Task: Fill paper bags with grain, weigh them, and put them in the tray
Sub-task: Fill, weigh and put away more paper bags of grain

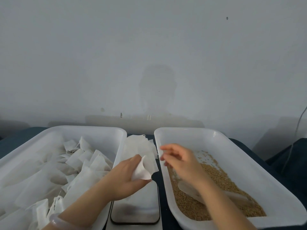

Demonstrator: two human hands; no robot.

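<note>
Paper bag [142, 170], thin and empty, is pinched in the left hand [124, 180] over the scale's [135, 206] far edge. Right hand [179, 158] hangs loose, holding nothing, over the grain tray's [191, 138] left rim. Bag mouth looks floppy, so scooped grain [216, 185] could spill.

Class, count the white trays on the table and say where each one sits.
2. The left tray holds paper bags; the right tray holds grain and a scoop. Others could lie outside the frame.
</note>
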